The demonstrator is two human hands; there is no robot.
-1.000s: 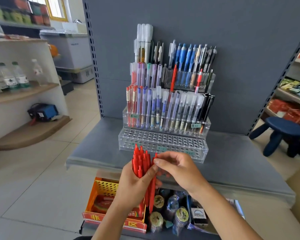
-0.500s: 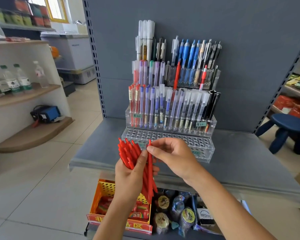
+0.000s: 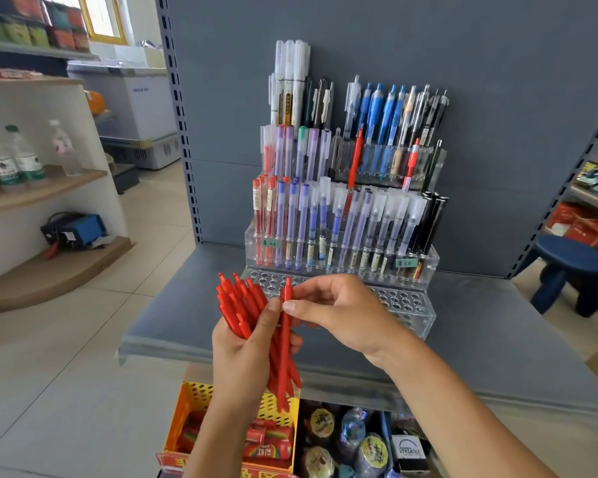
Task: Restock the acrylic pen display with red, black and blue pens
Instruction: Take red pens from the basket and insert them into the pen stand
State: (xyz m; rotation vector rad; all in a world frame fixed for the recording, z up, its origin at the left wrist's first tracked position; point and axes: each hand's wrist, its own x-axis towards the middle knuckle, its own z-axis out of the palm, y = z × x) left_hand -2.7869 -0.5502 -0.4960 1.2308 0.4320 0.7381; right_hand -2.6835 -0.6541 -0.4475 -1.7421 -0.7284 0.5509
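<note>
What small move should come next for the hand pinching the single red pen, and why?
Probably the right hand should draw the single red pen clear of the bundle of red pens gripped in the left hand and lower it into a hole of the front tier of the acrylic display. That row shows only empty holes, while the tiers behind hold pens.

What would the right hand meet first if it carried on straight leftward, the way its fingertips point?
The right hand already pinches one red pen; just beyond it, probably the bundle of red pens held in the left hand, though depth is unclear.
</note>
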